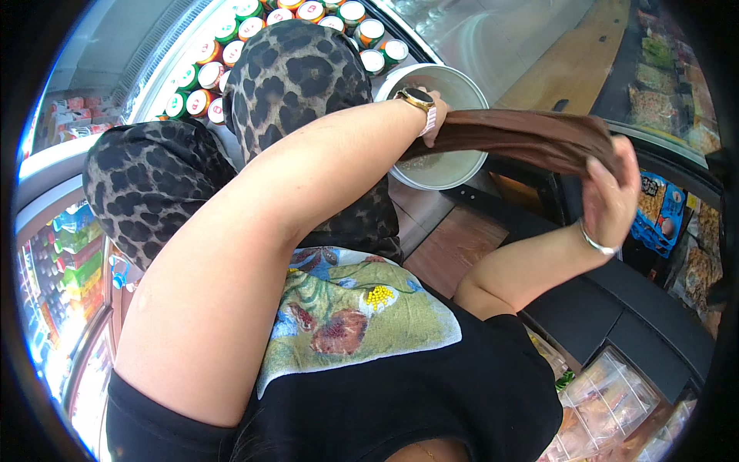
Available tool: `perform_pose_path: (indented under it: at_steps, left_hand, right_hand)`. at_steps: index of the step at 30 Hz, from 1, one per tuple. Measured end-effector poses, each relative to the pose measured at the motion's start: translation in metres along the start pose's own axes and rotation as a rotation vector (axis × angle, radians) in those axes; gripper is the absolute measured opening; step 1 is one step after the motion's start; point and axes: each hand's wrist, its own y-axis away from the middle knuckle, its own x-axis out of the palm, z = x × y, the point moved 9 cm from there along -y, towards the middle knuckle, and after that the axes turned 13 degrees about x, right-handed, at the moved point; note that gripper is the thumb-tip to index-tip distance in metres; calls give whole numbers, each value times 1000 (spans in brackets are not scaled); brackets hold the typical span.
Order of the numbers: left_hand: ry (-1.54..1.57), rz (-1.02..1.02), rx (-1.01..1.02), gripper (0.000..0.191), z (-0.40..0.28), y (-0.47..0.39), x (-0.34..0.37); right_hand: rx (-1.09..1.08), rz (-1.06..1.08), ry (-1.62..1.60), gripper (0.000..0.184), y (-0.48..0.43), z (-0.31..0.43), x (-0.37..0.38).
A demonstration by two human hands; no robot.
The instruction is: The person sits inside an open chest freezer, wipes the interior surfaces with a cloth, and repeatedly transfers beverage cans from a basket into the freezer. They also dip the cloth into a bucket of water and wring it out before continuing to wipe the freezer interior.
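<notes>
A long brown cloth (519, 136) is stretched sideways between my hands in the head view. Its left end is gripped in my left hand (437, 115), which wears a watch and is over the mouth of a white plastic bucket (470, 167). Cloudy liquid shows inside the bucket. At the cloth's other end, my right hand (612, 190) has it between the thumb and fingers, beyond the bucket's right rim. A silver bangle is on that wrist. The lower edge of the cloth near my left hand hangs over the bucket; part of it is hidden by my forearm.
Drink cans (251, 28) stand in rows behind my knees, in leopard-print fabric. A glass pane (462, 34) lies beyond the bucket. Blue food packets (658, 213) are at the right, and clear packaged food (606, 392) is at lower right. Shelved goods (75, 254) show at the left.
</notes>
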Motion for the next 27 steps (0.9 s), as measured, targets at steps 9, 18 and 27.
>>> perform_pose_path:
  at_steps: [9,18,27]
  left_hand:
    - [454,-157,72,41,-7,-12,4]
    - [567,-385,110,52,-14,5,-22]
    - [1176,-111,-434,83,1,19,16]
  right_hand:
    - [220,57,433,13,-48,-133,24]
    - [-262,11,861,54,-80,-307,91]
    - [348,103,17,37,-54,-250,67]
